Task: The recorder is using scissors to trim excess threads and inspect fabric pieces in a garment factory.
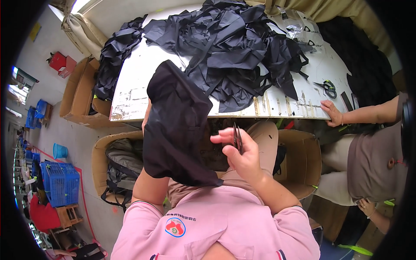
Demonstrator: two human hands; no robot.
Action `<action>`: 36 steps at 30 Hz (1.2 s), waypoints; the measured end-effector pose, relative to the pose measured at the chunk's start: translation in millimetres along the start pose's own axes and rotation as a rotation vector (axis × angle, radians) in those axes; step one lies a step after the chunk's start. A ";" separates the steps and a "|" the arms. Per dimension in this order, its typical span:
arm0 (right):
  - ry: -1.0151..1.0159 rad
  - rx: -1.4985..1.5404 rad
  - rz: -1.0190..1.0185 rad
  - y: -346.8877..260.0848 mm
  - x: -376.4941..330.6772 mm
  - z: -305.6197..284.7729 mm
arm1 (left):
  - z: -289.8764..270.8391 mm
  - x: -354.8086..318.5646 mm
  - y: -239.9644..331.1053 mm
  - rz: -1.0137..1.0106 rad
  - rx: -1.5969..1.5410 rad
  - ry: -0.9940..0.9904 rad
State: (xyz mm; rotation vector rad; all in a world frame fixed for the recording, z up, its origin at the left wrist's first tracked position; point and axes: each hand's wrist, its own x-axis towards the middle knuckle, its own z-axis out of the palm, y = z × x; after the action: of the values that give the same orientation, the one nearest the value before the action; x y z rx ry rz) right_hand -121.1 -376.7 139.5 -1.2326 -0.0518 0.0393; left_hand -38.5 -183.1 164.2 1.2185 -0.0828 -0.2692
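A dark black sewn cloth piece (175, 125) hangs in front of my chest, held up on my left side. My left hand (147, 116) is mostly hidden behind it; only a strip of skin shows at the cloth's left edge, and the forearm comes out below. Just right of the cloth, my right hand (245, 158) is closed around small dark thread snips (237, 138), blades pointing up. The index and middle fingers reach toward the cloth without touching it. A large heap of black fabric pieces (234, 56) covers much of the white table (138, 86).
Cardboard boxes stand left of the table (76, 93), by my left knee (102, 145) and by my right (310, 151). Black-handled scissors (329, 88) lie at the table's right. A co-worker's hand (333, 113) rests on its edge. Blue crates (60, 182) stand far left.
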 end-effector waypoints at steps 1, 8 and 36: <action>0.015 -0.043 -0.005 -3.1 9.8 0.7 | -3.8 -2.7 -6.0 -0.014 -0.094 -0.024; -0.024 0.027 -0.006 -8.6 24.0 18.1 | -15.2 8.9 -21.6 0.070 -0.394 -0.102; -0.094 -0.349 -0.483 -9.4 28.7 5.5 | -9.7 -16.6 13.6 0.368 0.873 -0.380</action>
State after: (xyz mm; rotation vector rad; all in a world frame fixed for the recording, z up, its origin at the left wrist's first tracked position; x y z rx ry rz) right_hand -92.8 -373.0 150.7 -1.5366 -0.4527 -0.3450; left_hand -50.3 -165.8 174.8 1.9637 -0.8144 -0.1337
